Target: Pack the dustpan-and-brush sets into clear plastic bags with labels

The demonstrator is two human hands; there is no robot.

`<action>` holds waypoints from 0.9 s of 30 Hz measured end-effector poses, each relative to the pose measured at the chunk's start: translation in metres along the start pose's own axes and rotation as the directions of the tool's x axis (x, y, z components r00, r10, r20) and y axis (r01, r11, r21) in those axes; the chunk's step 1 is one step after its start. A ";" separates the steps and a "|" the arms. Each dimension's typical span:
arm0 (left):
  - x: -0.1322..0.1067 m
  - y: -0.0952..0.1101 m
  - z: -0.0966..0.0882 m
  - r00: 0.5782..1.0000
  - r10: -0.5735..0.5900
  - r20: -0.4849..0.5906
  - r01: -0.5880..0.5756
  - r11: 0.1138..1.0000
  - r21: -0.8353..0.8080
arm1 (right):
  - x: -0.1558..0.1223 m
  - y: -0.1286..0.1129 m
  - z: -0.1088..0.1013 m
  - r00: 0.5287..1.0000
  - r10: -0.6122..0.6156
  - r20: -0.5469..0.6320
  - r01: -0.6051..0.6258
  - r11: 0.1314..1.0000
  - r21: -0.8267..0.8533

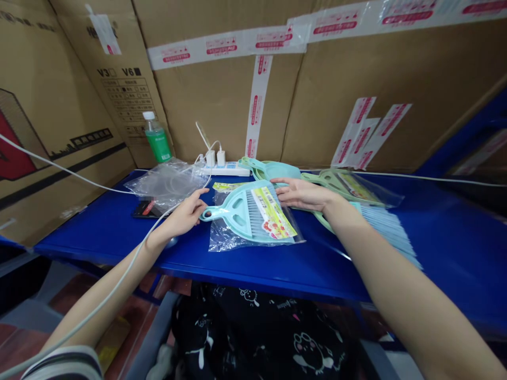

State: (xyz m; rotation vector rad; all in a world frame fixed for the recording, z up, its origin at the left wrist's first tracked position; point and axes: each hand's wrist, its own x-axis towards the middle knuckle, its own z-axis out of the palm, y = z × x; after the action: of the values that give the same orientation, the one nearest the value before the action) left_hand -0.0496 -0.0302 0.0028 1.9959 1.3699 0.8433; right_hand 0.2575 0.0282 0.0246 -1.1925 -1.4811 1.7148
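Observation:
A light-blue dustpan with a small brush nested in it [237, 215] lies on a clear plastic bag [222, 240], its handle to the left. A yellow-green printed label [273, 214] covers part of the bristles. My left hand [188, 212] is at the handle's tip, fingers apart and partly bent, not wrapped round it. Stretched out and palm down, the fingers of my right hand [299, 194] touch the pan's far right edge. Under my right forearm lies another brush with blue bristles [386, 227], partly hidden, beside a green pan.
Behind are more dustpans [277, 170] and a bagged green set [348, 184]. A power strip [227, 169] with chargers, a bottle [157, 138], crumpled plastic bags [168, 182] and a phone [144, 208] stand left. Cardboard [214, 100] walls the back; a white cable [137, 258] crosses my left arm.

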 end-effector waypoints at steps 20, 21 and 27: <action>0.000 -0.001 0.001 0.991 0.132 -0.025 -0.118 0.942 0.315 | -0.013 -0.001 -0.001 0.998 0.007 0.065 0.041 0.704 -0.709; 0.000 0.000 0.001 0.991 0.128 -0.029 -0.112 0.939 0.325 | -0.014 -0.001 0.005 0.998 -0.011 0.057 0.051 0.624 -0.780; 0.000 0.007 -0.001 0.994 0.101 -0.037 -0.080 0.925 0.372 | -0.021 -0.006 0.035 0.980 -0.125 -0.156 -0.131 0.186 -0.974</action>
State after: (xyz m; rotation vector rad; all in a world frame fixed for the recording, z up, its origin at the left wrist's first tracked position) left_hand -0.0461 -0.0323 0.0082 2.3525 1.5730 0.7245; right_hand 0.2344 -0.0043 0.0353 -1.8644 -2.5403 0.2916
